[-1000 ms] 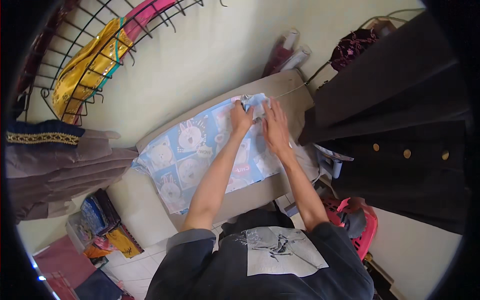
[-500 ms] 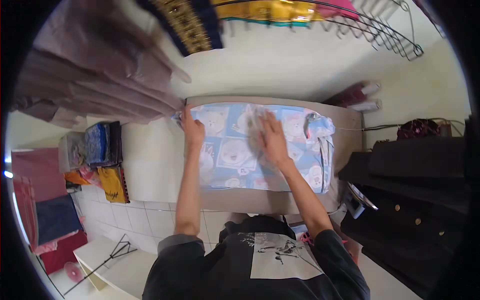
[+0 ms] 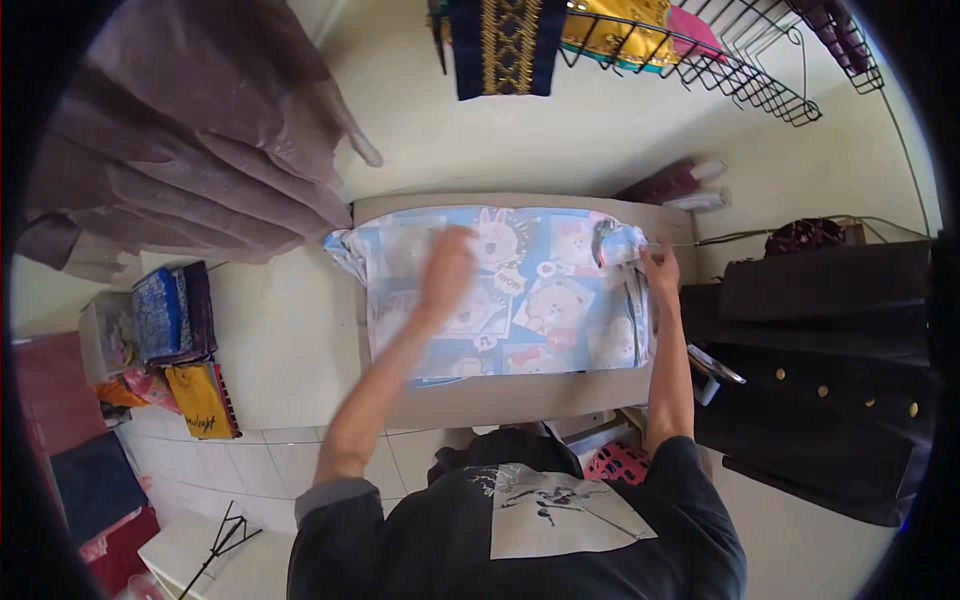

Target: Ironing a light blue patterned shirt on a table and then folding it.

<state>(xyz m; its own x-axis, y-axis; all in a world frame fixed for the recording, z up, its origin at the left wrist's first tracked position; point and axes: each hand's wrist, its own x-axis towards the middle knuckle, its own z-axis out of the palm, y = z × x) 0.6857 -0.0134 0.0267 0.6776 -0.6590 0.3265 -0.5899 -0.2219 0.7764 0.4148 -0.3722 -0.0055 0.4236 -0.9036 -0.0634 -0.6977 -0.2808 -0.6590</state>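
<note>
A light blue shirt (image 3: 555,305) printed with cartoon animals lies spread on a beige padded board (image 3: 480,400). Short sleeve-like folds bunch at its upper left and upper right corners. Over the left half of the cloth is my left hand (image 3: 448,270), its fingers smeared by motion; whether it touches the fabric is unclear. My right hand (image 3: 660,268) is at the upper right edge beside the bunched sleeve, fingers closed on the cloth there. Along the right side, the fabric is gathered in narrow folds.
Mauve clothing (image 3: 200,140) hangs at the far left, above stacked folded cloths (image 3: 175,310). A black wire rack (image 3: 740,80) holding textiles is overhead. To the right hangs a dark buttoned garment (image 3: 820,330), near dark red rolls (image 3: 665,185) against the wall.
My left hand has left the shirt's upper left corner and moved right over the cloth. My right hand has gone from the middle to the upper right edge. The view has shifted slightly.
</note>
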